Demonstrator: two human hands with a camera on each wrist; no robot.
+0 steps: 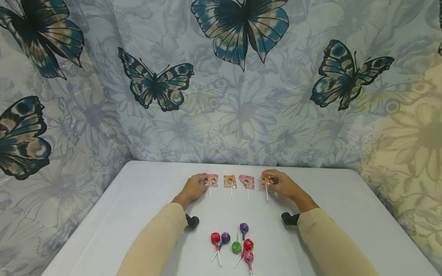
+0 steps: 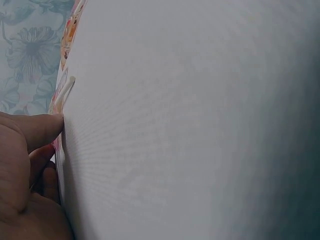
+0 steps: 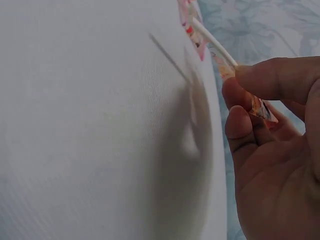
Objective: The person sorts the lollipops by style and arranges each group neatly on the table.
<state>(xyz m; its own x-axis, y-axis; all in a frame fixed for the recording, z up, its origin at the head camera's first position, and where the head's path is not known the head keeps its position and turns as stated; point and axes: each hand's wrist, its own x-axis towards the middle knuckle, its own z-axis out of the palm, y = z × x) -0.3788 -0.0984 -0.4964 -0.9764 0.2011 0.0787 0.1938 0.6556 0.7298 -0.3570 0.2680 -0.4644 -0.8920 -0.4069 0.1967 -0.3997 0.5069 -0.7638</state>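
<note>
Four flat-wrapped lollipops form a row near the table's far edge. My left hand (image 1: 193, 188) is at the row's left end, its thumb and finger pinching the edge of a pink-wrapped lollipop (image 1: 212, 180), which lies at the table surface. My right hand (image 1: 284, 184) pinches an orange-wrapped lollipop (image 1: 265, 180) at the right end; in the right wrist view its white stick (image 3: 215, 41) is held above the table, casting a shadow. Between the hands lie another orange-wrapped lollipop (image 1: 230, 181) and another pink-wrapped lollipop (image 1: 247, 181), sticks pointing towards me.
Several round lollipops lie nearer me, including a red lollipop (image 1: 215, 237), a purple lollipop (image 1: 225, 237) and a green lollipop (image 1: 236, 247). They rest on a white table (image 1: 145, 199). A butterfly-patterned cloth (image 1: 241, 115) hangs behind the far edge.
</note>
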